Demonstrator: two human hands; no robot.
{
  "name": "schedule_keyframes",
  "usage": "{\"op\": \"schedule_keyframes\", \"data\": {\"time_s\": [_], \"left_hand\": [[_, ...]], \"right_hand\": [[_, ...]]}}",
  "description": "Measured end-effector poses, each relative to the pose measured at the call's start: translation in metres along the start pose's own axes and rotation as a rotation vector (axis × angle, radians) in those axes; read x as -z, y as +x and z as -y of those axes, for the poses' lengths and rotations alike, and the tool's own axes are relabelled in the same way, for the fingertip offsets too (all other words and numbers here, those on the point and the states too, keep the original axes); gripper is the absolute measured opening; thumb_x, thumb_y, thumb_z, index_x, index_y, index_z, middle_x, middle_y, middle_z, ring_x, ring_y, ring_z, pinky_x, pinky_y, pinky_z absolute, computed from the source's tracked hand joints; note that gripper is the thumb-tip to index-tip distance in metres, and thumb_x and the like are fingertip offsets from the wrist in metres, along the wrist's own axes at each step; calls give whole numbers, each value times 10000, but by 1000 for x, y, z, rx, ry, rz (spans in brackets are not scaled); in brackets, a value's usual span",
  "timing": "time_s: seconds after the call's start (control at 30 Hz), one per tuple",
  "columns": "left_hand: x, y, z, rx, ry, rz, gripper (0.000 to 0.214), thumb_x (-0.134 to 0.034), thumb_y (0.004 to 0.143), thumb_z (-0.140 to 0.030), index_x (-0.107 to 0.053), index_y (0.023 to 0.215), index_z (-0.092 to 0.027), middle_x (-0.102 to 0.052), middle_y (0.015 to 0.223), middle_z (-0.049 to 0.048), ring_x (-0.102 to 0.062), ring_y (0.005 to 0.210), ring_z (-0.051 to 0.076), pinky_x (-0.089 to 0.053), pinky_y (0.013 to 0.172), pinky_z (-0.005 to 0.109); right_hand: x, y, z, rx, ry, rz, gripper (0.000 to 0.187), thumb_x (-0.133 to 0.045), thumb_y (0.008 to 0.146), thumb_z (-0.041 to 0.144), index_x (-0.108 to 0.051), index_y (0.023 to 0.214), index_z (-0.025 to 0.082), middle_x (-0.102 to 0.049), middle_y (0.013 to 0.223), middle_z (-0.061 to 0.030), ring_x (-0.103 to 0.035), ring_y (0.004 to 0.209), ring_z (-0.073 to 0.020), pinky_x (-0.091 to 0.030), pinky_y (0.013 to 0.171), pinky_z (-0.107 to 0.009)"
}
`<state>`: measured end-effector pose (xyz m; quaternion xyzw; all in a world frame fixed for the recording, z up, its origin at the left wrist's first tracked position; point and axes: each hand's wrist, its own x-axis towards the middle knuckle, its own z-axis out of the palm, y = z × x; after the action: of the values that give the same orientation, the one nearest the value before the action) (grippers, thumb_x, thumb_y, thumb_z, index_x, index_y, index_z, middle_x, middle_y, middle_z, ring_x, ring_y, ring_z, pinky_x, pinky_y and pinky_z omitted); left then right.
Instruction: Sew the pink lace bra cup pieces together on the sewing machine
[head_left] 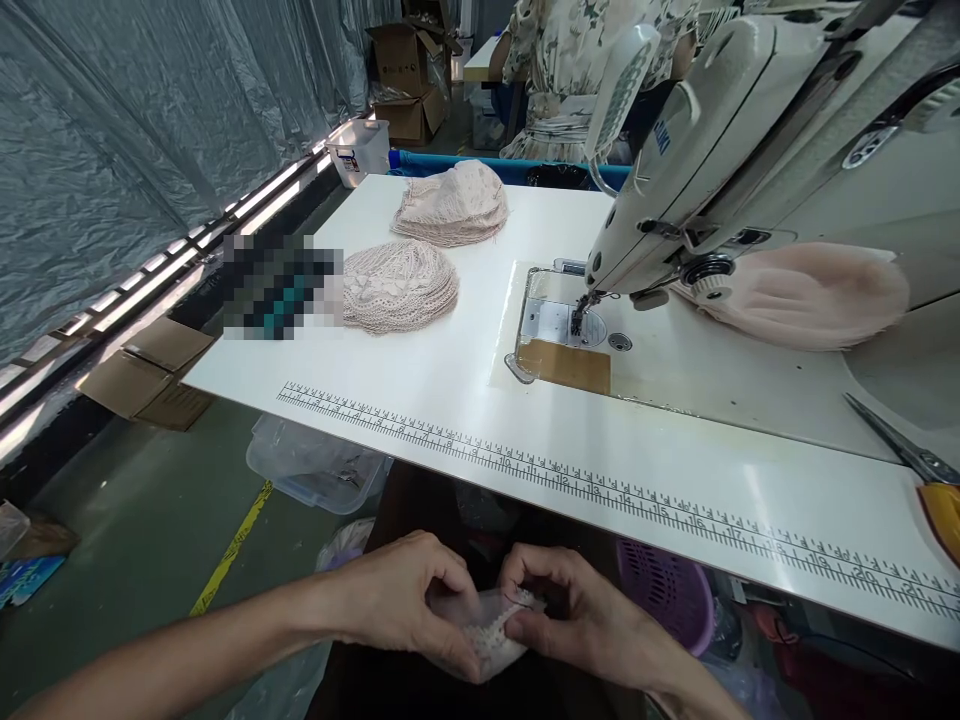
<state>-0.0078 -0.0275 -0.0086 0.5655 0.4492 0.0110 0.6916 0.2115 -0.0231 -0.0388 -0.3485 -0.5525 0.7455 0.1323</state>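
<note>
Nearest, below the front edge of the surface, both hands meet over the lap. The left hand and right hand each pinch a small pale lace piece between thumb and fingertips, fingers curled, the lace bunched between them. They seem to be matching up its edges. That would go best with the pinches kept close to the edge, the lace relaxed rather than stretched, and both layers level. A purple basket sits under the surface at right. On the surface are a printed ruler, scissors, a sewing machine, a pink stack under its arm, and 2 lace stacks further back.
</note>
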Motion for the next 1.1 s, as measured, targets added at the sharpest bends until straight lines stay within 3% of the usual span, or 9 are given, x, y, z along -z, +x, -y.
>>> {"op": "schedule_keyframes", "data": {"time_s": [0.1,0.3,0.47,0.63,0.8,1.1], "left_hand": [[0,1,2,-49,33,-39,162,-793,651,-336,-766,751,-211,-489,668,-52,-427,599,71,-271,504,186],[1,1,0,-54,43,-64,126,-781,664,-312,-756,719,-201,-597,744,-35,-550,707,106,-361,602,176],[-1,-3,-6,80,82,-71,96,-725,679,-259,-730,698,-166,-542,549,-54,-470,540,79,-304,488,171],[1,0,-8,66,87,-59,96,-714,674,-246,-695,679,-152,-500,529,-64,-425,512,68,-274,456,164],[3,1,-7,76,60,-29,123,-716,685,-271,-692,694,-151,-499,536,-63,-411,513,66,-273,459,164],[3,0,-2,91,0,-34,165,-731,677,-309,-720,731,-153,-540,547,-47,-428,514,72,-287,466,160]], "right_hand": [[1,0,1,7,23,8,137,-649,740,229,-536,797,177,-456,687,40,-405,633,-109,-334,568,-222],[3,-1,-1,17,27,53,222,-702,733,279,-556,869,183,-496,724,36,-436,656,-108,-352,570,-211],[3,0,-4,20,-71,50,272,-733,718,368,-588,856,183,-509,709,37,-444,637,-107,-348,561,-212],[2,3,-5,69,-65,20,207,-710,737,331,-574,720,176,-504,707,30,-457,659,-117,-364,606,-229],[3,3,-4,88,-24,32,246,-711,756,387,-597,723,171,-507,735,20,-452,659,-117,-366,599,-230],[1,0,-3,-7,-27,-25,296,-718,746,445,-680,735,152,-529,622,28,-462,614,-115,-363,583,-227]]}}
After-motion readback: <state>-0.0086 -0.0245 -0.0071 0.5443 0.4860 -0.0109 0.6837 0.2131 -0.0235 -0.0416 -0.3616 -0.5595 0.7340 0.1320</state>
